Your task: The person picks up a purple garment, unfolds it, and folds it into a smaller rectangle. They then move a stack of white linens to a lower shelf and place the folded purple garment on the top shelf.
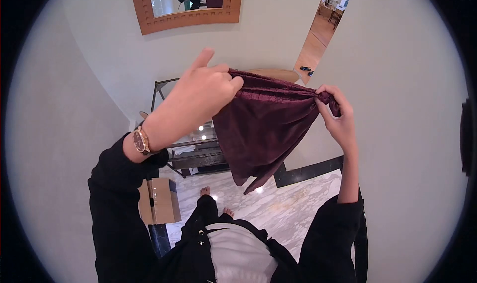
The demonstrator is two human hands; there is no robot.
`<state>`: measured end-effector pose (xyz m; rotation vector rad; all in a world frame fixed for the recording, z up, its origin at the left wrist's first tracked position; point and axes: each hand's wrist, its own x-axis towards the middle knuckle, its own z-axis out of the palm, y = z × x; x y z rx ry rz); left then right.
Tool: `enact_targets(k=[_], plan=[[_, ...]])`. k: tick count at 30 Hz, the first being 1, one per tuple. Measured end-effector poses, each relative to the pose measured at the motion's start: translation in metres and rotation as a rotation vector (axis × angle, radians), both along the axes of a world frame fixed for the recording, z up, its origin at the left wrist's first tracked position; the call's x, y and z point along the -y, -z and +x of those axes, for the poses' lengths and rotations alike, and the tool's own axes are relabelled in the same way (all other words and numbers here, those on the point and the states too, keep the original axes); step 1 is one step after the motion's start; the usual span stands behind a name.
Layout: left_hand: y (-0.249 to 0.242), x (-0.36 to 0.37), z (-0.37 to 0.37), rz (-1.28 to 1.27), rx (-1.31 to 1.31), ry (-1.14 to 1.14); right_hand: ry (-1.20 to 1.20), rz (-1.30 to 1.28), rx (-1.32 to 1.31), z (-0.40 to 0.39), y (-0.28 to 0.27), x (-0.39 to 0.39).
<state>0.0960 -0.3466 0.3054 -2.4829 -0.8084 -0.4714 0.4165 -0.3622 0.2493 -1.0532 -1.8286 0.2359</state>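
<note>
A shiny dark burgundy cloth (263,129) with a gathered band along its top edge hangs stretched between my hands at chest height. Its lower part drapes freely and narrows to a pointed corner near the bottom. My left hand (208,89) grips the upper left corner, with the index finger sticking up and away from the fabric. At the other end, my right hand (340,114) pinches the bunched band between thumb and fingers, and a twisted bit of fabric loops over those fingers. A wristwatch (140,140) sits on my left wrist.
Behind the cloth stands a metal-framed glass shelf table (198,159) against the wall. A cardboard box (161,201) rests on the marble floor (298,203) to the left. On the wall hang a wooden-framed mirror (189,22) and a narrow mirror strip (323,35).
</note>
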Motion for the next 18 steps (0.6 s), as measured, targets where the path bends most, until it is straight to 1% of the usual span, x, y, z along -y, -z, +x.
enact_targets(k=[1,4,5,7,8,9,10,12,13,16,17,18], plan=[[-0.003,-0.002,-0.001,0.04,-0.03,0.005,-0.036,0.047,-0.013,-0.003,-0.002,0.0],[-0.001,-0.007,0.001,0.032,0.162,0.205,0.142,0.088,-0.037,0.014,-0.013,-0.006],[-0.002,-0.007,0.001,0.076,0.151,0.206,0.175,0.198,-0.041,0.011,-0.014,-0.007],[-0.008,-0.007,0.0,0.163,0.125,0.209,0.144,0.137,0.06,-0.005,-0.019,-0.003],[-0.012,-0.011,-0.002,0.165,0.12,0.187,0.128,0.107,0.109,-0.009,-0.021,-0.002],[-0.016,-0.014,-0.007,0.166,0.115,0.162,0.124,0.093,0.129,-0.007,-0.023,-0.004],[-0.017,-0.015,-0.011,0.164,0.109,0.137,0.126,0.125,0.079,-0.002,-0.023,-0.005],[-0.018,-0.012,-0.013,0.09,0.19,0.221,0.132,0.195,-0.019,0.005,-0.029,-0.009],[-0.02,-0.011,-0.013,0.054,0.23,0.265,0.151,0.219,-0.025,0.002,-0.03,-0.008],[-0.036,-0.009,-0.029,-0.273,0.439,0.408,0.04,0.167,0.056,-0.004,-0.036,-0.004],[-0.045,-0.005,-0.037,-0.277,0.392,0.329,0.033,0.15,0.015,-0.003,-0.04,-0.002],[-0.045,-0.005,-0.04,-0.29,0.435,0.38,0.025,0.131,-0.025,-0.002,-0.044,0.0]])
